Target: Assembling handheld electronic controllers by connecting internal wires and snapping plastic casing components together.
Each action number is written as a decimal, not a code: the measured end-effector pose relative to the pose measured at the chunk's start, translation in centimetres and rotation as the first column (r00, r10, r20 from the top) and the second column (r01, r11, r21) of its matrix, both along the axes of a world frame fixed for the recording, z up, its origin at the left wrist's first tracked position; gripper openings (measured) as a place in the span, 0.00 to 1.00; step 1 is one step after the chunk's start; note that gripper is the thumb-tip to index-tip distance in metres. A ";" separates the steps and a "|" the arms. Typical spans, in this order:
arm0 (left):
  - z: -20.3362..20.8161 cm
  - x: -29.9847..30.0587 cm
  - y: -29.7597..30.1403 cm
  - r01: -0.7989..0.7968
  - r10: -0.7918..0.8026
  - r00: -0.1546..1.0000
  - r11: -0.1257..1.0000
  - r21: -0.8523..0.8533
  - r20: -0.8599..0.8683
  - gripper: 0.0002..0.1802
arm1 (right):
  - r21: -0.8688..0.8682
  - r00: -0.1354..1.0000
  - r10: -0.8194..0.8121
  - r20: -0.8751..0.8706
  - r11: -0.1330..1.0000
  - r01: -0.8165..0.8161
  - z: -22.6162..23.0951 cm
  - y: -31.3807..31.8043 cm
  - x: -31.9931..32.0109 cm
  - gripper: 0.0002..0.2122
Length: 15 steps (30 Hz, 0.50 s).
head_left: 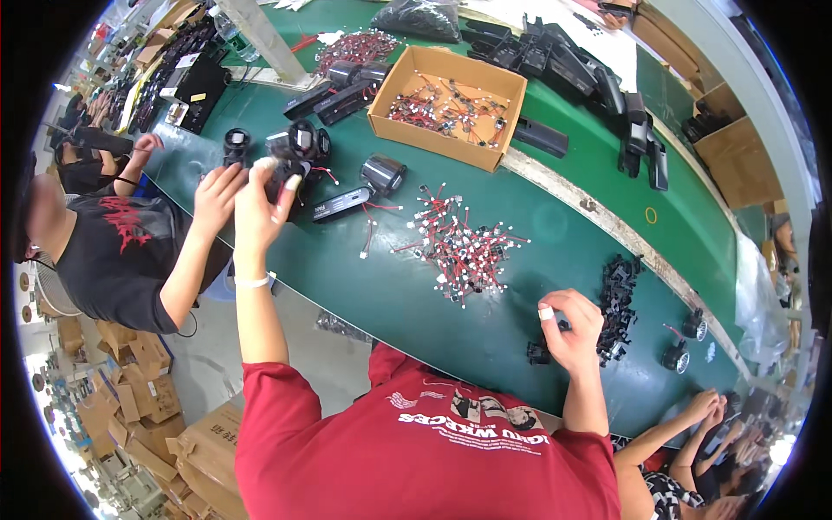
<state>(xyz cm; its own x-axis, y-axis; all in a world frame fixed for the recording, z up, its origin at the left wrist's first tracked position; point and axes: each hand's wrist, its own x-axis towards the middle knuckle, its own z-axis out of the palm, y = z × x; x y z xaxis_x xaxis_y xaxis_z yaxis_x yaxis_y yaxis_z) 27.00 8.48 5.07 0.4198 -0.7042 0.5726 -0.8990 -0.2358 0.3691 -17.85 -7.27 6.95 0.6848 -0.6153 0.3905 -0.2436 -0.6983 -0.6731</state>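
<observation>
Black fans [383,173] lie toward the tabletop's left end, one seemingly joined to its handle [341,204]; many wired parts [468,251] remain loose. Left hand [254,208] half-curled, right hand [575,331] narrow; grip contents unclear.

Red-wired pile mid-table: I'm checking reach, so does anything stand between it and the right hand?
Nothing visible does: only green tabletop shows between the right hand and the red-wired pile.
</observation>
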 end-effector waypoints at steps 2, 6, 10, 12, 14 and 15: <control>0.4 1.5 -0.2 -0.071 0.063 0.995 0.992 0.103 0.075 0.23 | 0.002 1.000 -0.026 -0.013 1.000 0.026 -0.5 0.1 -0.4 0.04; -0.4 4.7 -0.1 -0.110 0.073 0.982 0.972 0.210 0.177 0.22 | 0.002 0.998 -0.051 -0.022 0.999 0.051 -1.0 -0.1 -0.6 0.04; -1.7 7.3 -0.1 -0.082 0.050 0.981 0.982 0.169 0.188 0.21 | -0.026 0.997 -0.078 -0.022 0.997 0.077 -0.5 0.0 -1.0 0.04; -1.9 8.0 0.0 -0.074 0.016 0.979 0.957 0.282 0.204 0.21 | -0.026 0.997 -0.075 -0.029 0.997 0.074 -0.3 -0.1 -1.1 0.04; -2.0 7.7 0.4 -0.073 0.015 0.984 0.942 0.327 0.178 0.22 | -0.025 0.996 -0.076 -0.040 0.997 0.075 -0.2 -0.2 -1.3 0.04; -1.1 6.9 -0.1 -0.069 0.005 0.982 0.941 0.332 0.187 0.24 | -0.026 0.995 -0.087 -0.042 0.996 0.086 -0.2 -0.3 -1.6 0.04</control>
<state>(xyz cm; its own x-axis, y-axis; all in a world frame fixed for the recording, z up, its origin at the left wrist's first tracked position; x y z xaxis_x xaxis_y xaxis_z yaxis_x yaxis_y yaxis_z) 33.86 8.41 3.94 0.3608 -0.8543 0.3741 -0.9313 -0.3519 0.0945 -19.41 -7.59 6.71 0.6459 -0.6637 0.3771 -0.3324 -0.6893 -0.6437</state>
